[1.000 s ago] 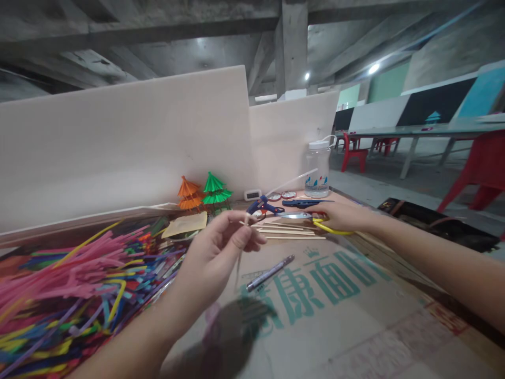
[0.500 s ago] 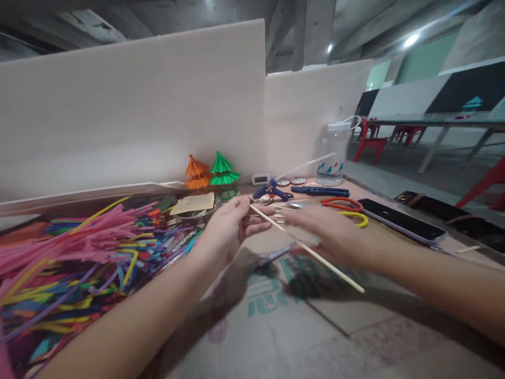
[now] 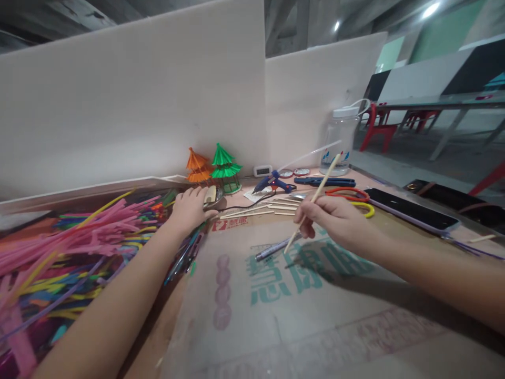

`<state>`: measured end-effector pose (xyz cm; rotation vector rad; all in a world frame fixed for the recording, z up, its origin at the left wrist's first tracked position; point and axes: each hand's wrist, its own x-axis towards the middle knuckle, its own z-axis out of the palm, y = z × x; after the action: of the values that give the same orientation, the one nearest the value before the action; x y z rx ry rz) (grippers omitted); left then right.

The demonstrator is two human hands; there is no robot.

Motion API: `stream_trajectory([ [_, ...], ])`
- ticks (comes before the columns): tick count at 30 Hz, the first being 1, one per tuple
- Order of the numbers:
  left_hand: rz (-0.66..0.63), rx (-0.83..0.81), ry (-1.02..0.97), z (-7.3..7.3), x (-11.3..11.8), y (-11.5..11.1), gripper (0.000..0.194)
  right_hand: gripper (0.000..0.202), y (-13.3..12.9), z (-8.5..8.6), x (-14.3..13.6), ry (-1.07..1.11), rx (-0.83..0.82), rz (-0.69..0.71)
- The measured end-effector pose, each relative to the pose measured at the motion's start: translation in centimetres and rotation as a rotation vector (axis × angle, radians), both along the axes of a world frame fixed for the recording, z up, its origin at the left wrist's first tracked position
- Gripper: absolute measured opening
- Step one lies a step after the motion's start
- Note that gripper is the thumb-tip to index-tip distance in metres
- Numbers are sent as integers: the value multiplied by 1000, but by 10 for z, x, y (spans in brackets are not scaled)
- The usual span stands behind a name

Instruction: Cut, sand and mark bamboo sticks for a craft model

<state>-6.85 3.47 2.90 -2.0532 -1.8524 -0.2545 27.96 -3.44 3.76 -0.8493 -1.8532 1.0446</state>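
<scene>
My right hand [image 3: 329,216] pinches a thin pale wooden stick [image 3: 327,176], held tilted with its lower end close to a purple pen [image 3: 272,250] on the printed sheet. At the left, my left hand [image 3: 191,209] reaches over a tan sheet [image 3: 210,195] that lies on a dish; its fingers rest across the sheet, the thumb stands apart, and most of the sheet is hidden. Several loose wooden sticks [image 3: 252,213] lie between the hands. Behind them sits a blue glue gun [image 3: 276,183] with a clear glue stick in it.
Pink and multicoloured pipe cleaners [image 3: 98,231] heap at left. An orange model [image 3: 196,167] and a green model [image 3: 224,166] stand by the wall. To the right are a blue cutter [image 3: 323,181], scissors with yellow-red handles [image 3: 365,209], a phone [image 3: 410,210] and a water bottle [image 3: 340,139].
The stick has passed from my left hand to my right hand, now held more upright. My left hand has moved left and back onto the tan sheet.
</scene>
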Motion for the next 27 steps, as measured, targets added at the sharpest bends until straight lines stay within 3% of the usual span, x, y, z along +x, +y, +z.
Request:
stream_trajectory([
  [4,11,-57,-30,-10,-4,7,61,39,4,-24,-13,56,-222,96],
  [9,52,-58,-66,1,-9,7,52,40,9,-34,-16,177,-368,90],
  [13,81,-80,-50,8,-14,-3,48,40,8,-33,-13,115,-293,95],
  [20,88,-143,9,17,-11,-12,44,26,3,-32,-14,-217,73,99],
  [27,74,-183,42,17,-12,-4,45,18,-1,-33,-16,-187,-30,159],
])
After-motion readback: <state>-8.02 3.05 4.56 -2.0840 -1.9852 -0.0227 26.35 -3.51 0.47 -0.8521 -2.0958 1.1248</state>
